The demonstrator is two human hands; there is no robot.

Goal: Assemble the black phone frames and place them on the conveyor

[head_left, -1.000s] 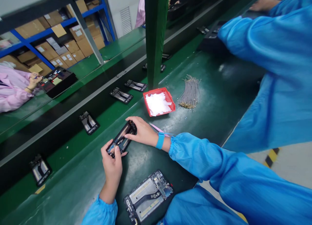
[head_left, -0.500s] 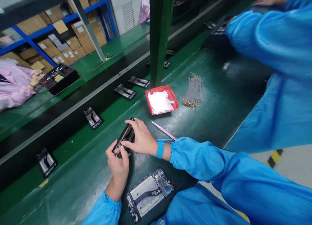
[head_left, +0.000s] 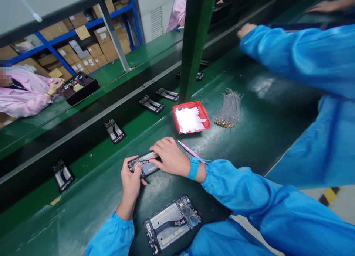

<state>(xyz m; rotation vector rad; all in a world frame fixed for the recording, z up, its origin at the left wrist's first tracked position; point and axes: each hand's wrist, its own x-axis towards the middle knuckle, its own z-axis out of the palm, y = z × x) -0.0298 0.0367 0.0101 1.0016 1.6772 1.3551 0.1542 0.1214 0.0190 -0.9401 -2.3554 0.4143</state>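
Note:
Between my two hands is an opened phone, its silver inner plate and dark flex cable facing up. My left hand grips its left end, thumb on the circuit board. My right hand holds the other end, fingers over the far edge and thumb on the near side. Closer to me, a second opened phone lies face up on the green bench. Pink tweezers rest just beyond my right wrist, which wears a blue strap.
A red tray of white paper pieces stands ahead, beside a bundle of thin grey cables. Several opened phones lie along the belt. A green post rises behind the tray. A co-worker's blue sleeve reaches across at right.
The phone in my hands has turned from steeply tilted to flatter, so its inner side shows more. The co-worker's arm at right has stretched toward the belt. The view has shifted slightly.

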